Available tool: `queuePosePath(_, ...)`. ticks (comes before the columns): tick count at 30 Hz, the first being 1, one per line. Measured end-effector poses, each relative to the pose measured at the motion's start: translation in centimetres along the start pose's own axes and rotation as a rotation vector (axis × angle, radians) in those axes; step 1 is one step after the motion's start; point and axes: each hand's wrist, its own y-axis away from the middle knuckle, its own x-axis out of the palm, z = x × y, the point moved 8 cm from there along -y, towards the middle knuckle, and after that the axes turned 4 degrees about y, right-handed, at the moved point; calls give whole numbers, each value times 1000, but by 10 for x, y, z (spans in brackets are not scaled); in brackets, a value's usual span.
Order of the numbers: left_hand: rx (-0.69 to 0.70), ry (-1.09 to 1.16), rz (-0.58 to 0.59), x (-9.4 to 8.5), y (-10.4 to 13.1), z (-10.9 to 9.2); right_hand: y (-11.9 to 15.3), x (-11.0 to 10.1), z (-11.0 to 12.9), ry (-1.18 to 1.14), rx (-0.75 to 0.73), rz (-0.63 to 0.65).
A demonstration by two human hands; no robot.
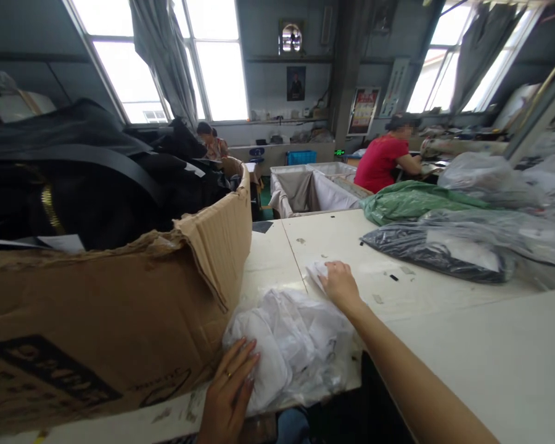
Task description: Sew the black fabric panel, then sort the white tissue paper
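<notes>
A clear plastic bag (300,345) with folded white cloth inside lies at the near edge of the white table (481,351). My left hand (231,385), with a ring on one finger, rests its spread fingers against the left side of the bag. Farther out on the table, my right hand (340,282) has its fingers closed on a small white piece (317,270), beyond the bag's far right corner. Whether that piece is cloth or paper cannot be made out.
A torn cardboard box (120,314) of black fabric (97,191) stands close on the left. Bagged dark garments (435,253) and a green bag (411,200) lie right. Behind are lined bins (291,191), a person in red (382,161) and another person (215,147).
</notes>
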Motion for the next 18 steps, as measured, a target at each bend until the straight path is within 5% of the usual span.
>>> queuePosePath(4,37,7,-11,3,4,3,-7,30,-52,73,203,248)
queuePosePath(14,51,-26,-30,-1,0,-3,-13,22,-45,85,211,162)
queuePosePath(18,39,-31,-21,1,1,-1,-14,34,-43,54,138,200)
